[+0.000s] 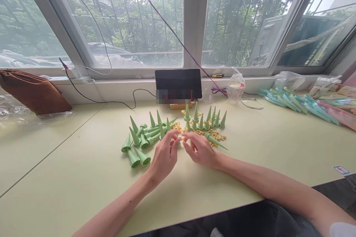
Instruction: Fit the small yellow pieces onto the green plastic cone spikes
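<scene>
Several green plastic cones (144,139) lie in a heap left of centre on the pale table (83,170). More green cones (207,118) stand upright further back. Small yellow pieces (215,134) are scattered among them. My left hand (164,155) and my right hand (200,149) meet in front of the heap, fingertips pinched together on a small yellow piece (180,137). A green cone (216,141) lies on its side just right of my right hand, its base at the hand and its tip pointing right.
A dark tablet (178,83) stands propped at the back under the window. A brown pouch (33,90) lies far left, a bagged cup (236,87) and a stack of teal packets (294,103) to the right. Cables (111,102) run along the sill.
</scene>
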The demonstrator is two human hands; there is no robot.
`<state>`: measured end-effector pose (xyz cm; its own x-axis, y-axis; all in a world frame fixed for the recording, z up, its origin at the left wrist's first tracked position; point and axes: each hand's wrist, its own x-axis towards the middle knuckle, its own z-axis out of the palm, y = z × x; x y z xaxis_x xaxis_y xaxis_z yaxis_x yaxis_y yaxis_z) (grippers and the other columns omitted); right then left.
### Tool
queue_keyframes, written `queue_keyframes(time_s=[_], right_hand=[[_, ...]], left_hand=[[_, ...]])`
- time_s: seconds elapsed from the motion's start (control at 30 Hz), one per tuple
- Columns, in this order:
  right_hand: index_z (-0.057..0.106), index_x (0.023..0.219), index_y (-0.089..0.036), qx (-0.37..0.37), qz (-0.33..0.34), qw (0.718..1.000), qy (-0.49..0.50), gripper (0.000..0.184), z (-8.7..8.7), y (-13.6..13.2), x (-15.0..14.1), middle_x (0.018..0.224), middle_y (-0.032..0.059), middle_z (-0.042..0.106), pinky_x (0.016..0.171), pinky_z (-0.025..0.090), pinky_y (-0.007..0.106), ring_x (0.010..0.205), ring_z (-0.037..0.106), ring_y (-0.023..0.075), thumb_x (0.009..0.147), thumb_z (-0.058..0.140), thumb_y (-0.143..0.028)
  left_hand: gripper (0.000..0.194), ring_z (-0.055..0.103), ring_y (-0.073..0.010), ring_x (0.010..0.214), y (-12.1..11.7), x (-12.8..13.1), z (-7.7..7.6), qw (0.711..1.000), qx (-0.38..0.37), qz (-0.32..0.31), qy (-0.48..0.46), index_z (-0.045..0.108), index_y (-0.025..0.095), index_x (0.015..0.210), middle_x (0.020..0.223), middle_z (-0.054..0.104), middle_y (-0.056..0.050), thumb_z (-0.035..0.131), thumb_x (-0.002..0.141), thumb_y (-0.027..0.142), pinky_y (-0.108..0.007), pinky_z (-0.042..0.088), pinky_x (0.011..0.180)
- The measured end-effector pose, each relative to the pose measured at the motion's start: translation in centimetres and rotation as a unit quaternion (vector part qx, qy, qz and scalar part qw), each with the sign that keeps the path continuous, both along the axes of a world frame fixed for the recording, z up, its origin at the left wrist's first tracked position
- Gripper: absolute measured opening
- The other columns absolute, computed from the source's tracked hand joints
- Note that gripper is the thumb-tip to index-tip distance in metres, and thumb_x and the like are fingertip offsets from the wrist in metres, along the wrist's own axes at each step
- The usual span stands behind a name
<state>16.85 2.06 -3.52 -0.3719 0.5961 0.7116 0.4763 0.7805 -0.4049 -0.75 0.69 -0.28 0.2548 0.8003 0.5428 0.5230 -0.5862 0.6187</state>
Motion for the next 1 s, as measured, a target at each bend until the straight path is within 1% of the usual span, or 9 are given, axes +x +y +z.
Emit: queue_keyframes(time_s=[0.07,0.13,0.3,0.43,0.57,0.67,0.87,1.0], right_hand=[[0.048,0.122,-0.022,0.010,0.012,1.000,-0.005,0.026,0.08,-0.04,0.04,0.097,0.0037,0.065,0.047,0.038,0.021,0.048,0.047,0.0056,0.096,0.045,-0.022],[0.050,0.118,-0.022,0.017,0.022,1.000,-0.016,0.023,0.10,-0.06,0.04,0.096,0.0039,0.065,0.047,0.038,0.021,0.049,0.047,0.0059,0.095,0.046,-0.021],[0.054,0.105,-0.021,0.004,0.036,0.999,-0.033,0.012,-0.08,-0.02,0.02,0.081,0.0005,0.061,0.048,0.038,0.022,0.050,0.047,0.0078,0.095,0.046,-0.022],[0.054,0.099,-0.021,0.006,0.039,0.999,-0.023,0.009,-0.21,0.05,0.02,0.074,-0.0020,0.059,0.049,0.037,0.021,0.050,0.045,0.0077,0.095,0.046,-0.021],[0.054,0.101,-0.021,0.003,0.043,0.999,-0.016,0.010,-0.13,0.02,-0.01,0.075,-0.0015,0.061,0.050,0.038,0.021,0.050,0.045,0.0075,0.095,0.046,-0.021],[0.054,0.102,-0.020,-0.001,0.044,0.999,-0.017,0.011,-0.06,0.02,-0.04,0.077,-0.0008,0.061,0.051,0.039,0.021,0.052,0.046,0.0077,0.096,0.045,-0.022],[0.055,0.098,-0.019,0.004,0.042,0.999,-0.017,0.012,-0.02,0.10,-0.03,0.068,-0.0019,0.055,0.051,0.038,0.021,0.054,0.045,0.0094,0.097,0.043,-0.023],[0.056,0.100,-0.020,0.003,0.040,0.999,-0.010,0.015,-0.07,0.08,-0.06,0.071,-0.0004,0.059,0.054,0.040,0.022,0.057,0.050,0.0103,0.097,0.041,-0.022]], left_hand=[[0.016,0.063,-0.0123,0.064,-0.14,0.13,-0.15,1.000,-0.007,-0.019,0.001,0.049,0.023,0.112,0.079,0.061,0.002,0.043,0.098,0.029,-0.023,0.049,0.058],[0.015,0.061,-0.0110,0.059,-0.16,0.19,-0.32,0.999,-0.013,-0.031,0.006,0.049,0.023,0.110,0.075,0.060,0.003,0.043,0.098,0.029,-0.021,0.047,0.055],[0.015,0.056,-0.0095,0.054,-0.05,0.15,-0.55,0.999,-0.014,-0.041,0.023,0.050,0.023,0.107,0.070,0.056,0.004,0.040,0.098,0.031,-0.020,0.042,0.051],[0.014,0.051,-0.0084,0.050,0.03,0.09,-0.59,0.999,-0.008,-0.037,0.033,0.051,0.023,0.104,0.067,0.052,0.006,0.041,0.098,0.031,-0.020,0.040,0.052],[0.015,0.048,-0.0082,0.048,0.15,0.08,-0.74,0.999,-0.002,-0.023,0.033,0.054,0.023,0.101,0.065,0.051,0.006,0.042,0.098,0.031,-0.020,0.039,0.052],[0.016,0.048,-0.0084,0.048,0.23,0.06,-0.80,0.999,0.001,-0.019,0.033,0.055,0.023,0.100,0.066,0.053,0.005,0.042,0.098,0.031,-0.020,0.039,0.051],[0.015,0.053,-0.0086,0.052,0.26,-0.03,-0.81,0.999,0.017,-0.023,0.042,0.056,0.022,0.100,0.069,0.059,0.004,0.042,0.098,0.027,-0.020,0.042,0.055],[0.016,0.058,-0.0099,0.058,0.28,-0.11,-0.87,0.999,0.022,-0.022,0.044,0.056,0.022,0.102,0.074,0.063,0.002,0.041,0.098,0.026,-0.021,0.045,0.057]])
